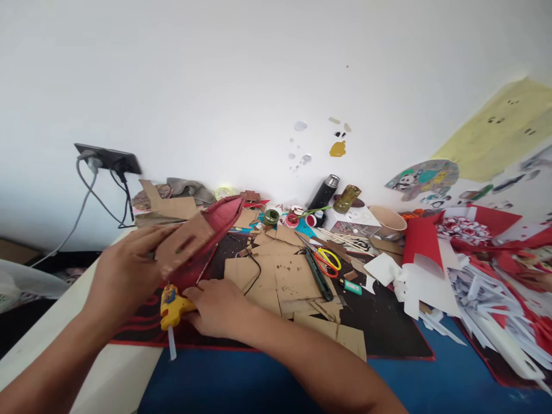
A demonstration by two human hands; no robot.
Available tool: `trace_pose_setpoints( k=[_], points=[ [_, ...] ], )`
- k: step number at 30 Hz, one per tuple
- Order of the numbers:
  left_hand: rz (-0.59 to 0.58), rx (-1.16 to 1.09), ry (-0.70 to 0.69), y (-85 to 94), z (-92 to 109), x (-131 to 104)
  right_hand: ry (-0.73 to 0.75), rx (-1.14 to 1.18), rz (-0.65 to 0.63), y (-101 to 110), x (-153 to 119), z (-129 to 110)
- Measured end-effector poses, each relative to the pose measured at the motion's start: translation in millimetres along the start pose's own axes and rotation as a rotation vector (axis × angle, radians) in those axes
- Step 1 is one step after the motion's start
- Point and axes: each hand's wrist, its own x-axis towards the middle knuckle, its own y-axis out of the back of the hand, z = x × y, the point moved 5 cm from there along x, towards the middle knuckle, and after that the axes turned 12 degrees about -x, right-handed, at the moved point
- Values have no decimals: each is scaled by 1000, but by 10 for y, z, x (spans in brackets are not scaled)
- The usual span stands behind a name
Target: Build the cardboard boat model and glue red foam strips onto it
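Note:
My left hand [125, 267] is closed around the near end of a long cardboard craft piece [185, 244], brown on its near side and with a pointed, red-painted far end. The piece is tilted up above the table, pointing away to the right. Below it, my right hand [222, 307] grips a yellow hot glue gun [172, 307], with a clear glue stick [172, 343] sticking out of its back end. The gun's nozzle is hidden behind the cardboard piece and my left hand. Just above my right hand, a thin paintbrush [207, 263] leans near the piece.
Flat cardboard sheets [297, 276] cover the mat's middle, with scissors [328, 261] and a dark green cutter [318, 276] on them. Paint jars [271, 217], a black flask [324, 192] and a bowl [388, 220] stand behind. White paper strips [487, 299] lie right; plugged cables [92, 184] hang left.

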Motion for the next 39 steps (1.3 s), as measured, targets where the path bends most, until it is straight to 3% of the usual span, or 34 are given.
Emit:
trace_pose_setpoints(
  k=[4,8,10,14,19,24,31,39],
  points=[
    [-19,132,-197,-129,100,-23,53,67,43,14,-37,10],
    [-81,165,-297,-221,135,-8,52,221,186,76,-310,190],
    [-153,149,-290,-287,114,13,-78,372,220,59,-528,416],
    [-373,106,-194,-521,66,64,-474,735,281,79,-1065,1014],
    [-569,23,-233,-884,230,148,-559,1104,257,359,-1485,1398],
    [-638,-38,-304,-1231,430,265,-539,1284,130,413,-1506,1470],
    [-763,0,-338,-1585,575,371,-509,1471,104,343,-1490,1621],
    [-850,-112,-154,-1835,554,401,-521,1339,9,304,-1536,1815]
  ],
)
